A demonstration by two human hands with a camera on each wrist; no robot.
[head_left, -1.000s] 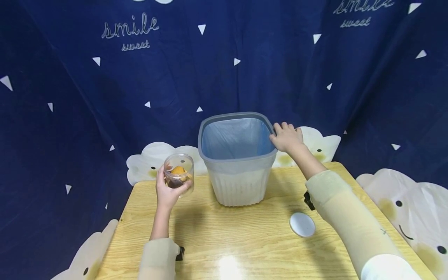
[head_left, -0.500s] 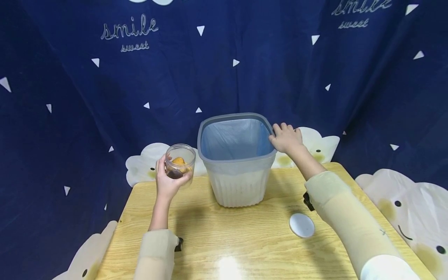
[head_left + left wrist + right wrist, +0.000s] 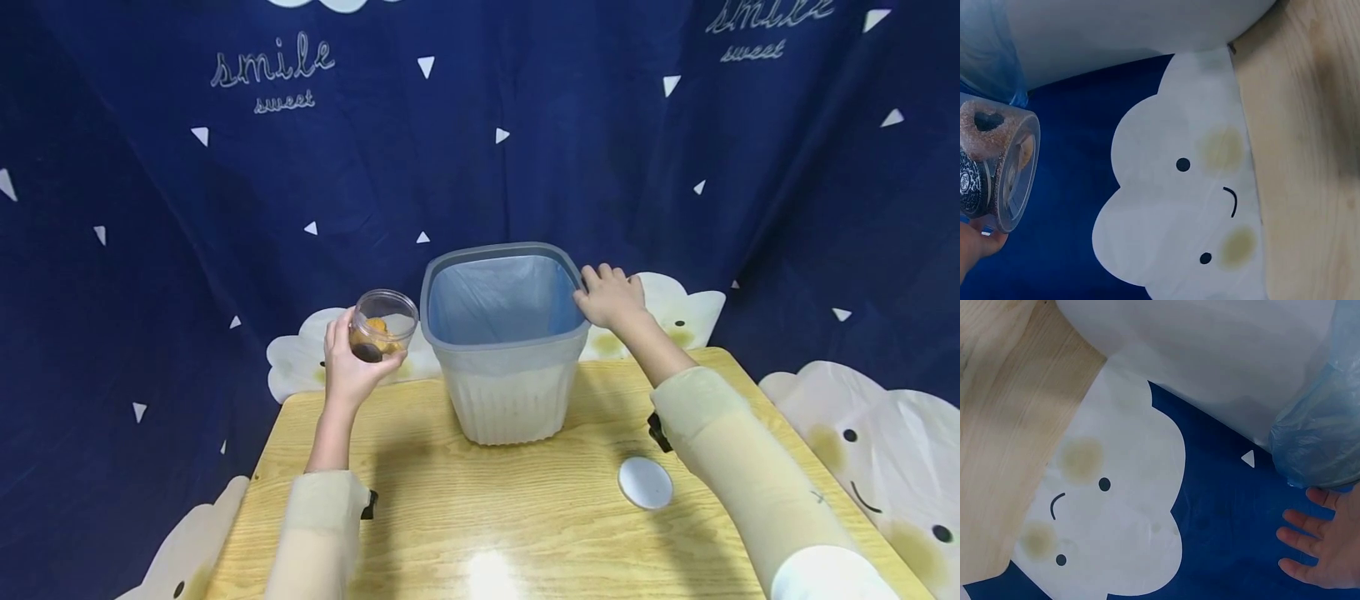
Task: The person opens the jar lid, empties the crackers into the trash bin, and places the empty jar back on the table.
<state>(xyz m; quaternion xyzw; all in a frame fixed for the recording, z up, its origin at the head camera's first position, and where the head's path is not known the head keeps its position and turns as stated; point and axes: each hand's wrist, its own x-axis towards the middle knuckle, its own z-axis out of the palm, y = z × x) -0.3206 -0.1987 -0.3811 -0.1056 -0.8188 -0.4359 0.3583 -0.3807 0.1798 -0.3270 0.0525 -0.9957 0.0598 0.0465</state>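
My left grip [image 3: 351, 362] curls round the clear jar [image 3: 387, 322], held up beside the bin [image 3: 510, 392]; my right grip [image 3: 611, 298] lies spread at its rim [image 3: 495, 342]. I judge the white lid [image 3: 646, 482] already off, lying on the desk [image 3: 480, 508], the contents [image 3: 988, 144] still inside the jar.

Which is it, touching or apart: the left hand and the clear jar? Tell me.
Touching. The head view shows the left hand gripping the clear jar, its thumb and fingers against the jar's side.
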